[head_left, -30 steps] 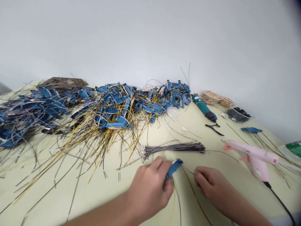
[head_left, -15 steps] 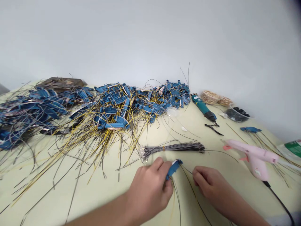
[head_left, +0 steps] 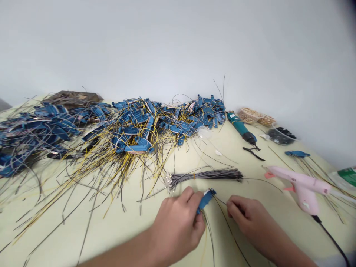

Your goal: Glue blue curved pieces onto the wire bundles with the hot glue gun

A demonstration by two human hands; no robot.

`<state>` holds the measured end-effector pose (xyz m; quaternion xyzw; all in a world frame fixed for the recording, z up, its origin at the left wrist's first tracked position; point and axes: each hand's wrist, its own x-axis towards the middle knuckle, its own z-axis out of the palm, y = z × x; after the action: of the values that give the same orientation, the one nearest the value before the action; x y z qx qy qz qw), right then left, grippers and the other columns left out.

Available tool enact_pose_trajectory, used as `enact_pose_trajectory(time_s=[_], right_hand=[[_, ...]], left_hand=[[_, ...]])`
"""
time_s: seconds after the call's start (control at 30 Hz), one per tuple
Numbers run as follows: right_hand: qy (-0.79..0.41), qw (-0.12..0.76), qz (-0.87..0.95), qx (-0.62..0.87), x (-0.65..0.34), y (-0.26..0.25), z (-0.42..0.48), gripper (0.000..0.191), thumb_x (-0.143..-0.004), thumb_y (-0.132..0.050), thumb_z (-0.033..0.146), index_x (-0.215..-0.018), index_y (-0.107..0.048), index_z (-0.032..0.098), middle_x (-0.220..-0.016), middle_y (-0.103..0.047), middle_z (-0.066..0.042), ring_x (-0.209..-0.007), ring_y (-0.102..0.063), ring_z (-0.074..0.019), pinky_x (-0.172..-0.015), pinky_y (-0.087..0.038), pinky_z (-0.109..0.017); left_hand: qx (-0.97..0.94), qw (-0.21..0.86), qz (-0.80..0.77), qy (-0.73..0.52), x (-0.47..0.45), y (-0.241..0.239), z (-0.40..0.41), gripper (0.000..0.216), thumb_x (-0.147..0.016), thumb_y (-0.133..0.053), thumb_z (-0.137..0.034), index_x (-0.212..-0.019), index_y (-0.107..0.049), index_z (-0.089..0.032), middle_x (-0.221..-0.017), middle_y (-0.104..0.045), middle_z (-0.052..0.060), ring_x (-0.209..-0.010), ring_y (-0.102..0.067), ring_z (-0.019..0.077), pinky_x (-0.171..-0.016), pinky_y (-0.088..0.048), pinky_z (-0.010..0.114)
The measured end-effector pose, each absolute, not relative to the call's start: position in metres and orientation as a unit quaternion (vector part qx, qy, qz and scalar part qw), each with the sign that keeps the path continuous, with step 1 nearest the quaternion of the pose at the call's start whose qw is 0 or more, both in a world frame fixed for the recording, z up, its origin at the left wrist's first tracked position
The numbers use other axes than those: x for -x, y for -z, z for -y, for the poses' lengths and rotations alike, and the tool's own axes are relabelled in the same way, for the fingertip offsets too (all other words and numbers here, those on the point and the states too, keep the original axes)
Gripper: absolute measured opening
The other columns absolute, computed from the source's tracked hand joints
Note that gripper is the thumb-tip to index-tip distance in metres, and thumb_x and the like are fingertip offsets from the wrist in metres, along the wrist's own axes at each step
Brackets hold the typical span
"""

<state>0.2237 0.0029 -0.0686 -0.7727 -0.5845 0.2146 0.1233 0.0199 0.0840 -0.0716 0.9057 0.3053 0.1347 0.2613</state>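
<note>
My left hand (head_left: 176, 226) is closed around a small blue plastic piece (head_left: 206, 198) with thin grey and yellow wires trailing down from it toward the table's front edge. My right hand (head_left: 246, 218) rests just right of it, fingers curled and pinched at a thin dark wire (head_left: 222, 202) that runs to the blue piece. Just beyond both hands lies a tied bundle of grey wires (head_left: 204, 175) with small white tips at its left end.
A big heap of blue pieces with yellow and grey wires (head_left: 111, 129) covers the pale table's (head_left: 55, 237) left and back. A pink glue gun (head_left: 302, 185) lies right, its cord running off. A teal tool (head_left: 240, 128), small tubs (head_left: 254, 115) and a black-filled dish (head_left: 280, 135) stand behind.
My right hand has crept slightly left toward the blue piece. The left hand has stayed put.
</note>
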Motion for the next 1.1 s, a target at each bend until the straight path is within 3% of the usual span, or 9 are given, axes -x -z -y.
enact_pose_trajectory(time_s=[0.17, 0.3, 0.4, 0.77, 1.1], right_hand=[[-0.115, 0.113, 0.609, 0.777, -0.224, 0.070, -0.001, 0.036, -0.092, -0.043, 0.040, -0.062, -0.051, 0.023, -0.054, -0.055, 0.002, -0.052, -0.049, -0.0163, -0.054, -0.023, -0.031], [-0.035, 0.136, 0.646, 0.750, -0.228, 0.067, -0.004, 0.028, -0.095, -0.044, 0.037, -0.082, -0.064, 0.023, -0.079, -0.068, -0.002, -0.069, -0.061, -0.0187, -0.062, -0.034, -0.031], [-0.016, 0.141, 0.700, 0.700, -0.230, 0.059, -0.015, 0.025, -0.097, -0.043, 0.033, -0.097, -0.066, 0.023, -0.095, -0.071, -0.004, -0.082, -0.065, -0.0176, -0.073, -0.040, -0.029], [0.012, 0.016, 0.808, 0.588, -0.231, 0.043, -0.043, 0.023, -0.092, -0.045, 0.017, -0.088, -0.067, 0.021, -0.073, -0.066, -0.002, -0.068, -0.062, -0.0217, -0.059, -0.032, -0.032], [0.050, 0.030, 0.817, 0.574, -0.229, 0.047, -0.044, 0.019, -0.088, -0.049, 0.014, -0.083, -0.066, 0.021, -0.072, -0.064, -0.001, -0.067, -0.060, -0.0190, -0.058, -0.029, -0.031]], left_hand=[[-0.906, 0.255, -0.310, -0.131, -0.020, 0.070, -0.084, 0.037, -0.082, -0.042, -0.018, -0.117, -0.053, -0.024, -0.098, -0.061, 0.006, -0.074, -0.067, 0.0273, -0.063, -0.059, 0.048], [-0.905, 0.260, -0.311, -0.131, -0.021, 0.070, -0.084, 0.037, -0.082, -0.042, -0.018, -0.117, -0.053, -0.024, -0.098, -0.061, 0.006, -0.077, -0.067, 0.0275, -0.064, -0.059, 0.047], [-0.907, 0.258, -0.307, -0.131, -0.021, 0.071, -0.084, 0.037, -0.083, -0.042, -0.019, -0.118, -0.053, -0.024, -0.098, -0.061, 0.006, -0.077, -0.067, 0.0278, -0.063, -0.059, 0.048], [-0.915, 0.239, -0.305, -0.114, -0.019, 0.070, -0.083, 0.037, -0.083, -0.042, -0.020, -0.119, -0.052, -0.023, -0.096, -0.061, 0.005, -0.072, -0.065, 0.0274, -0.060, -0.057, 0.045], [-0.916, 0.236, -0.310, -0.098, -0.018, 0.066, -0.083, 0.034, -0.082, -0.043, -0.020, -0.115, -0.053, -0.024, -0.097, -0.061, 0.004, -0.073, -0.066, 0.0274, -0.059, -0.057, 0.044]])
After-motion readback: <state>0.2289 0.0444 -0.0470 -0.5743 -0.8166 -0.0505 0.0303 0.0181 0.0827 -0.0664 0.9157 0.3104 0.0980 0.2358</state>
